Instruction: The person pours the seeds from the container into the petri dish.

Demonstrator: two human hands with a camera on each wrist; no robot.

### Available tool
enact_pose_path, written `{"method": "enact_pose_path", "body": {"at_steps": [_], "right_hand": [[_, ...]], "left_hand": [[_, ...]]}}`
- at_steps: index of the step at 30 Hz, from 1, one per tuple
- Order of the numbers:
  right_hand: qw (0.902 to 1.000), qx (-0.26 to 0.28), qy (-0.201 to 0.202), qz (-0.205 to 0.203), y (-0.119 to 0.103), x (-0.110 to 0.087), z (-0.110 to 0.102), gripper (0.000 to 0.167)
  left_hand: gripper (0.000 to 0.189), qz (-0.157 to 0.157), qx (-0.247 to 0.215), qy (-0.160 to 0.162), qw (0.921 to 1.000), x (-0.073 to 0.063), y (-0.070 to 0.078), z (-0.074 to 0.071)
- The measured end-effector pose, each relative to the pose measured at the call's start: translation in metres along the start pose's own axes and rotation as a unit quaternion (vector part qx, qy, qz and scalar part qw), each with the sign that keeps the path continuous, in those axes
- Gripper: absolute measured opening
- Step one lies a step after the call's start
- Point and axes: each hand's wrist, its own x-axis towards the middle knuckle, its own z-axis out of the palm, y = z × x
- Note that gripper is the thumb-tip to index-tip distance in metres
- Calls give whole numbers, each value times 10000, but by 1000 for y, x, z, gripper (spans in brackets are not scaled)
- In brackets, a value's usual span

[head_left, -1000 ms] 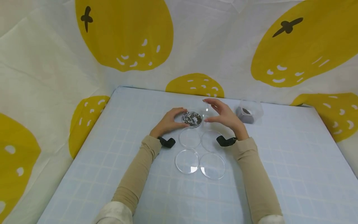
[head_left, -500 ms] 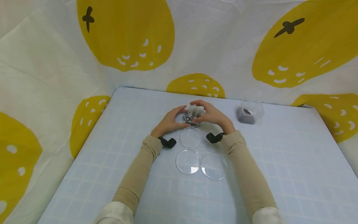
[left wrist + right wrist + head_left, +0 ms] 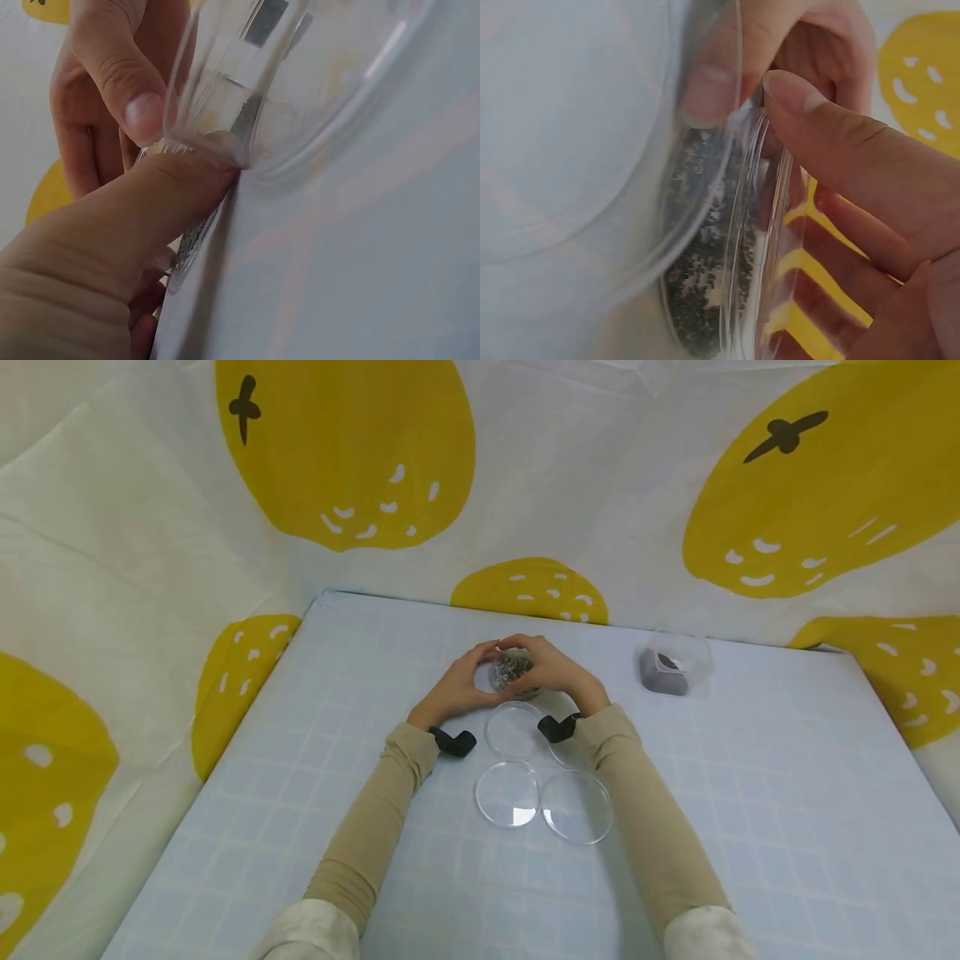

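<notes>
A clear round petri dish (image 3: 726, 300) stands near the back of the table, holding dark and white speckled granules (image 3: 512, 667). My left hand (image 3: 456, 687) grips its left side, thumb at the near edge and fingers round the far edge. From the right, my right hand (image 3: 557, 668) pinches a clear lid (image 3: 781, 199) between thumb and fingers, right at the dish's rim. Both thumbs almost meet at the near side, and the fingertips of both hands come together at the back. In the right wrist view, lid and dish lie close against each other.
Several clear round dishes or lids (image 3: 507, 793) lie grouped on the table in front of the hands; one is partly under the right wrist. At the back right stands a small clear box (image 3: 663, 677) with dark grey contents. A patterned cloth hangs behind.
My right hand has moved left with the clear lid, from beside the petri dish to over it, and its fingers now close round the rim. The left hand keeps its grip on the dish.
</notes>
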Motion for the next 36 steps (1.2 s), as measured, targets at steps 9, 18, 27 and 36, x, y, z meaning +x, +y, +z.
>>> {"method": "enact_pose_path", "body": {"at_steps": [9,18,27,36], "right_hand": [[9998,-22,139,-167,2,0,2,82],[9997,13,226,29,-3,-10,-8,80],[9946,-58,1035,-43,3,-44,-53,66],[9771,-59,2124,115,23,-95,-104,59]], "left_hand": [[93,11,70,58,10000,2,4,2],[92,-96,144,59,9998,0,8,2],[89,-135,315,-114,9993,-1,10,0],[84,-113,711,-427,9965,-8,8,-10]]}}
